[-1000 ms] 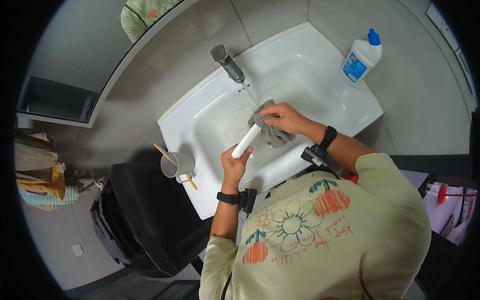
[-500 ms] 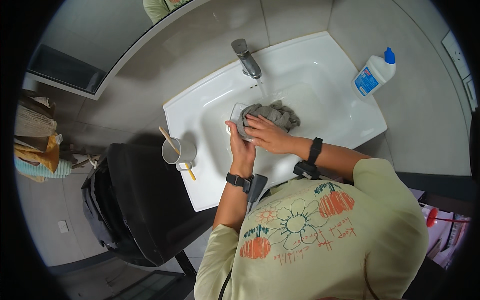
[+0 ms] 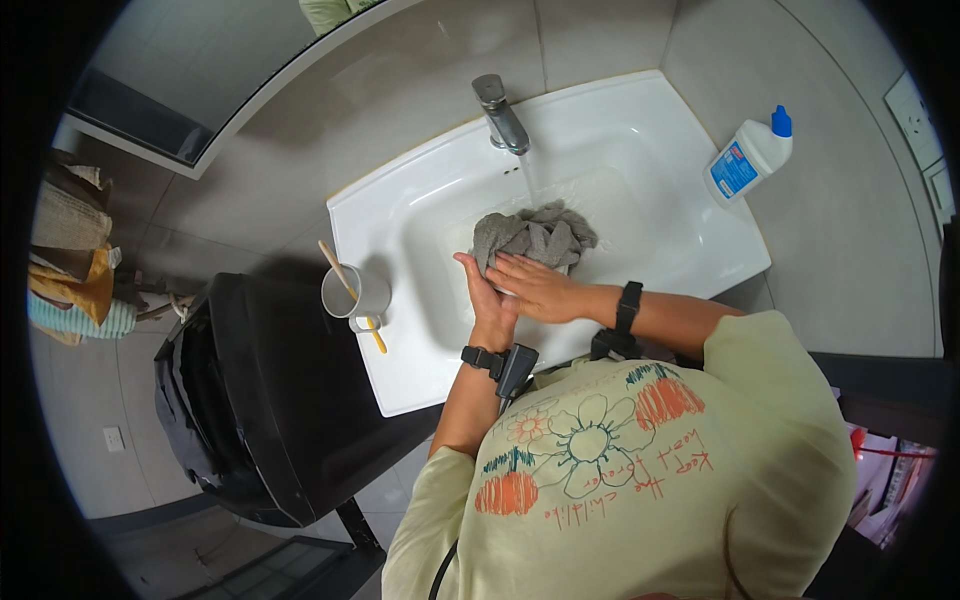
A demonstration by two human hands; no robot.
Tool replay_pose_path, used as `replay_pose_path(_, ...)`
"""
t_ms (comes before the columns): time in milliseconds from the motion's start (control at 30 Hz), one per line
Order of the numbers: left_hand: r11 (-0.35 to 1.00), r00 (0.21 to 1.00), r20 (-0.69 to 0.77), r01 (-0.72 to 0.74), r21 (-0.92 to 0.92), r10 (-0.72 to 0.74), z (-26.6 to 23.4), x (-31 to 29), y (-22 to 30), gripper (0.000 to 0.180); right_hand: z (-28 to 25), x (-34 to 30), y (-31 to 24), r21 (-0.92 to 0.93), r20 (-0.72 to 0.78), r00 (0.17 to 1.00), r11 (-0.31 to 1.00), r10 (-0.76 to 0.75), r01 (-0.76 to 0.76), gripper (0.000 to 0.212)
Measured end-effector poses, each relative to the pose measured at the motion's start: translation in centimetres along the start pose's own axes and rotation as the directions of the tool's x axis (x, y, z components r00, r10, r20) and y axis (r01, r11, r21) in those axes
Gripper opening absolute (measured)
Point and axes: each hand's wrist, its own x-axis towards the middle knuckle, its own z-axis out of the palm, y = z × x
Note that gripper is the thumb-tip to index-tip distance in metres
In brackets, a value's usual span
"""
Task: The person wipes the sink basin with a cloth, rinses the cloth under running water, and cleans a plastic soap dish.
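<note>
A wet, bunched grey cloth (image 3: 540,238) lies in the white sink basin under the running water. My left hand (image 3: 488,303) supports its near-left side, the thumb stretched out and the other fingers hidden beneath the cloth and my right hand. Fingers straight, my right hand (image 3: 545,290) rests flat against the near edge of the cloth, partly over the left palm. Just beyond the cloth, the chrome faucet (image 3: 503,118) lets a thin stream fall beside it.
On the left rim of the sink (image 3: 395,375) stand a grey cup (image 3: 365,298) with a wooden-handled brush and a yellow-handled brush. A white bottle (image 3: 738,172) with a blue cap is at the right rim. A black-covered object (image 3: 300,400) sits left; towels (image 3: 85,265) hang farther left.
My hands have shifted slightly toward me on the cloth. The cloth is more loosely bunched, and the clear edge seen at its left no longer shows.
</note>
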Motion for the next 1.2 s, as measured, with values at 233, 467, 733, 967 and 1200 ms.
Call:
replay_pose_path(233,0.99,0.996,-0.067,-0.055,0.127,0.064,0.4,0.5,0.7,0.045,-5.5,2.3,7.3,0.027,0.041,0.838,0.838,0.544,-0.545,0.048)
replay_pose_path(467,0.952,0.974,-0.191,-0.061,0.301,0.123,-0.5,1.4,3.3,0.042,-16.9,8.2,2.9,-0.271,-0.716,0.68,0.961,-0.159,-0.061,0.033)
replay_pose_path(733,0.833,0.948,-0.172,-0.138,0.536,0.267,-1.9,1.6,4.5,0.046,-11.8,4.9,4.9,0.003,-0.28,0.96,1.0,0.023,-0.023,0.044)
replay_pose_path(967,0.015,0.94,0.075,-0.084,0.996,0.333,-4.9,7.3,0.4,0.053,-2.6,1.2,8.6,-0.297,0.225,0.909,0.913,0.35,-0.278,0.088)
replay_pose_path(1200,-0.266,0.964,0.008,0.065,0.962,0.266,-0.9,6.8,0.4,0.07,-1.4,1.5,10.4,-0.435,0.428,0.75,0.842,0.504,-0.318,0.106)
